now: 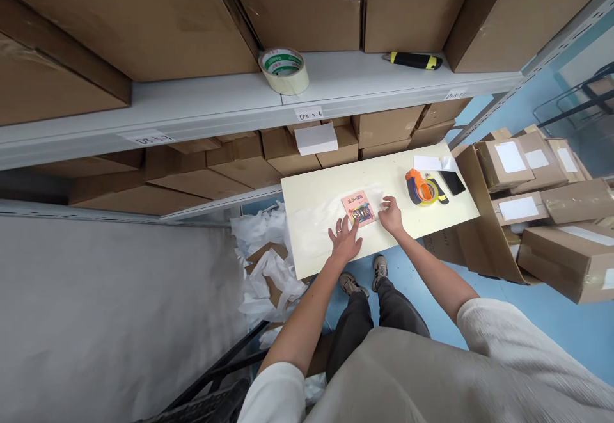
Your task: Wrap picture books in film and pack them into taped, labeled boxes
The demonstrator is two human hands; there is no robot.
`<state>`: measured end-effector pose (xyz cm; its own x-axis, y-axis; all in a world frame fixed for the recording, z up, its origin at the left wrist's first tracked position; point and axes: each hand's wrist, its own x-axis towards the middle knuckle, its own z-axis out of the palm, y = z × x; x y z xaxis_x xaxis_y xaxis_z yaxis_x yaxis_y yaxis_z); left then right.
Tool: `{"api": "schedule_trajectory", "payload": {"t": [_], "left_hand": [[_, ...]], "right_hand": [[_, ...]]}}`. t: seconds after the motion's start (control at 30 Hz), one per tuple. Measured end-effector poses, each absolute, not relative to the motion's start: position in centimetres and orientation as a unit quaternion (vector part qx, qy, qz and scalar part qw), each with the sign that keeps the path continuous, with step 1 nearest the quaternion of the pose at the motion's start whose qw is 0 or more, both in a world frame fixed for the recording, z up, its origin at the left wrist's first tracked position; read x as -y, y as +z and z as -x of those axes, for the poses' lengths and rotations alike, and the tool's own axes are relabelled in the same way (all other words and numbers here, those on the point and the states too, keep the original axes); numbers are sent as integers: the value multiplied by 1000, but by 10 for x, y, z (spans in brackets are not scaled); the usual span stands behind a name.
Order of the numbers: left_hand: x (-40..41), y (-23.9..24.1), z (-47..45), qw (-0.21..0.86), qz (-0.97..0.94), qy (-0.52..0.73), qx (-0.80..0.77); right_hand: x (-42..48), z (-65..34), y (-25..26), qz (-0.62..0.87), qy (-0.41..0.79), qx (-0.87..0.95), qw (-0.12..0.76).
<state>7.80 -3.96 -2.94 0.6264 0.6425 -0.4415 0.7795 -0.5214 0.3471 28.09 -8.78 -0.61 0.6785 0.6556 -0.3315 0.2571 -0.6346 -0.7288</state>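
Note:
A small pink booklet or card pack (pixel 354 203) with a colourful printed picture lies on a cream tabletop (pixel 311 250). Beneath and around it spreads a crinkled, see-through plastic sheet (pixel 322 213). My left hand (pixel 345 242) rests with fingers spread, its fingertips on the booklet's lower edge. To the right of the booklet, my right hand (pixel 391 216) is closed, thumb and fingers pinched at the right edge of the plastic sheet. The pinched part itself is very small in view.
On the table's right lie an orange tape dispenser (pixel 418 187), a yellow-black cutter (pixel 439 191), a phone (pixel 452 182) and white paper (pixel 426 162). A shelf above holds a tape roll (pixel 284 71) and another cutter (pixel 415 60). Cartons (pixel 568 260) stand right; crumpled wrapping (pixel 268 276) lies left.

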Motion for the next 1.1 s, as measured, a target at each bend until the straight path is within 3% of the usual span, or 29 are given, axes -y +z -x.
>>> {"api": "schedule_trajectory", "payload": {"t": [0.57, 0.87, 0.97, 1.1], "left_hand": [[17, -26, -62, 351, -799, 75, -483], [14, -23, -72, 334, -858, -17, -389], [16, -24, -71, 321, -872, -25, -370], [18, -30, -73, 327, -871, -12, -367]], "right_hand": [[83, -216, -27, 741, 334, 493, 310], [87, -225, -27, 747, 395, 414, 338], [87, -233, -25, 783, 332, 402, 340], [80, -247, -27, 866, 251, 328, 281]]}}
